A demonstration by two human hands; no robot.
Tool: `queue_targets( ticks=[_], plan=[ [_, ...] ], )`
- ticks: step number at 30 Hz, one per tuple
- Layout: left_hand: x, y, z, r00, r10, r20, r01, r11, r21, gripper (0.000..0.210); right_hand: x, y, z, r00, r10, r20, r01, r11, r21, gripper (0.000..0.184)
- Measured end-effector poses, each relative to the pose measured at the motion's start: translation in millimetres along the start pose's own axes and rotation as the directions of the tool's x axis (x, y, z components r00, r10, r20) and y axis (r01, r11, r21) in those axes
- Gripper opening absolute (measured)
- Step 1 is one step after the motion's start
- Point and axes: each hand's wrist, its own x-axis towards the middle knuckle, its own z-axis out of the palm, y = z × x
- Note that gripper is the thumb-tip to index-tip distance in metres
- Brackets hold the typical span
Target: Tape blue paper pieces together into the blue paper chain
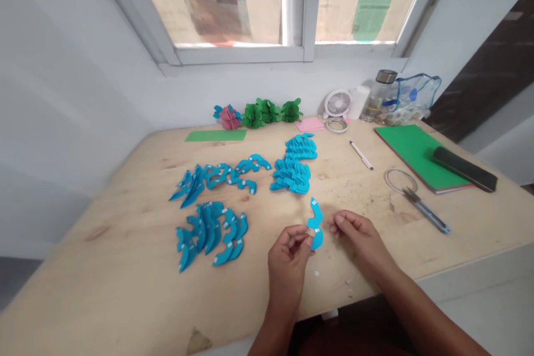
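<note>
My left hand (291, 250) pinches the lower end of a wavy blue paper cutout (317, 216), which bears small white squares. Just right of that cutout, my right hand (355, 229) is closed with thumb and fingertips together; whatever is between them is too small to make out. To the left lie blue paper pieces with white squares, in a near group (211, 228) and a far group (225, 173). Beyond my hands, a stack of folded blue paper pieces (291, 175) sits below another such stack (301, 147).
Along the wall stand green paper figures (267, 112), a pink-and-blue one (229, 117), a small fan (337, 103) and a bottle (377, 97). At right lie a pen (361, 155), a tape roll (400, 181), a cutter-like tool (428, 211), a green sheet (411, 150) and a black case (465, 168).
</note>
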Motion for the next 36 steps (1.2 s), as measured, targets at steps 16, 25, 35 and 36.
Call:
queue_targets(
  ticks=[16, 25, 35, 36],
  plan=[
    [2.4, -17.5, -4.6, 0.983, 0.179, 0.038, -0.181, 0.919, 0.349, 0.011, 126.2, 8.2, -59.2, 0.959, -0.266, -0.095, 0.122, 0.693, -0.710, 0.017],
    [10.0, -41.7, -6.9, 0.950, 0.299, -0.092, -0.254, 0.909, 0.332, 0.028, 136.3, 18.9, -46.3, 0.926, -0.370, -0.080, 0.173, 0.603, -0.778, 0.024],
    [7.8, -42.7, -14.4, 0.798, 0.601, -0.028, -0.386, 0.548, 0.742, 0.017, 73.4, 6.8, -141.4, 0.870, -0.428, -0.245, 0.039, 0.556, -0.831, 0.024],
    [8.7, -41.0, -14.2, 0.776, 0.630, -0.009, -0.392, 0.495, 0.775, 0.016, 60.7, 10.9, -153.0, 0.857, -0.427, -0.288, -0.009, 0.547, -0.837, 0.026]
  ],
)
